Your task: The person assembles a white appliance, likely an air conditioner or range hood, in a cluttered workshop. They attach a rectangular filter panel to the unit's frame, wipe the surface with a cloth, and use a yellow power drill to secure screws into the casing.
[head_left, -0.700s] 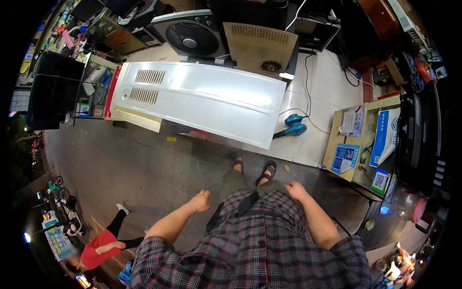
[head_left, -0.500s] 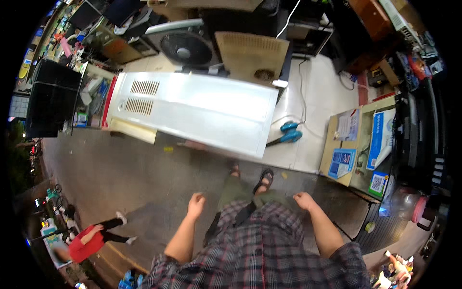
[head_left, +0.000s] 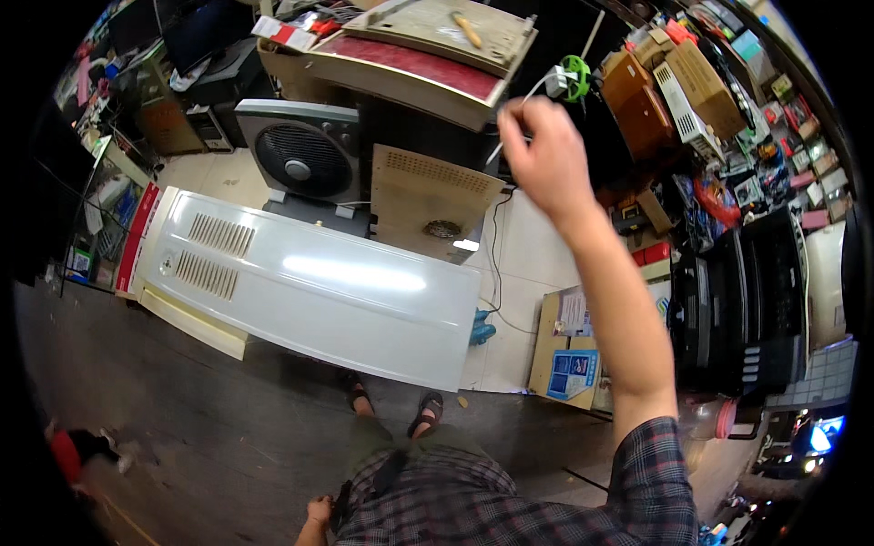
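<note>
White vented panel (head_left: 319,287) across ctr-left, betw. sandaled feet (head_left: 426,414) & grey box fan (head_left: 296,156), upper L. Green reel (head_left: 575,77) just beyond R hand (head_left: 548,159). R arm raised, upper ctr; fingers curled at white cord (head_left: 494,153), can't tell if gripped. L hand (head_left: 319,510) low, bottom ctr-left, grip unclear. Glass case (head_left: 130,164), L edge: mixed small goods.

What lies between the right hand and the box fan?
In the head view: a beige perforated panel beside the box fan, then a white cord near the right hand.
</note>
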The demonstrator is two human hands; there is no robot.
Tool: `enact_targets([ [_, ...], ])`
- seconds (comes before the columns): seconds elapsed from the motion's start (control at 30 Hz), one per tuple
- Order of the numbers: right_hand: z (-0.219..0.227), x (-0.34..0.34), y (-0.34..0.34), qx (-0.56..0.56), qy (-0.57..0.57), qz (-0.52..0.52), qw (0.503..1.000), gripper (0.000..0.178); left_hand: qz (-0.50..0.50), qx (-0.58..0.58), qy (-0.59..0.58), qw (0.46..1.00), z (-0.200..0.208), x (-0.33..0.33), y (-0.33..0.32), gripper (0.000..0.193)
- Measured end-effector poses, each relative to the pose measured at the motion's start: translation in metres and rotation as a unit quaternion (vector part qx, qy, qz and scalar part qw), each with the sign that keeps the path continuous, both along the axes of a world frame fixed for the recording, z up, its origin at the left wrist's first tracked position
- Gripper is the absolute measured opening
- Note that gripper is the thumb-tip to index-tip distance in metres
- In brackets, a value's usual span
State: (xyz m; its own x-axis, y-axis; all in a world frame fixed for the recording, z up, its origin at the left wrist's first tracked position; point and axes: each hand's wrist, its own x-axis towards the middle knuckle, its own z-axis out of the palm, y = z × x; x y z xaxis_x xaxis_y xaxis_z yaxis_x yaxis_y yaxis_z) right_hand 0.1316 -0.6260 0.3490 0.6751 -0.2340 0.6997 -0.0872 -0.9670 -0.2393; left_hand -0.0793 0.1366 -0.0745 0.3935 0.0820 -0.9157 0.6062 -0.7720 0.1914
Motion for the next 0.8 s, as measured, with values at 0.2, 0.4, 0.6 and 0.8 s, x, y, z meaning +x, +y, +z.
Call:
enact_targets([
  [0.2,0.057,0.132,-0.047,-0.149,0.149,-0.241,0.948,0.046,0.244,0.009,0.006,0.970,-0.020,0.022,0.058,0.015],
  [0.4,0.066,0.179,-0.059,-0.059,0.290,-0.347,0.890,0.056,0.233,0.045,0.039,0.971,-0.030,0.017,0.074,0.017],
  [0.6,0.058,0.184,-0.086,-0.035,0.324,-0.373,0.869,0.054,0.093,0.027,0.012,0.995,-0.043,0.029,0.081,0.021],
  [0.8,0.063,0.160,-0.034,-0.060,0.177,-0.256,0.948,0.040,0.112,0.033,0.031,0.993,-0.002,0.072,0.060,0.024],
])
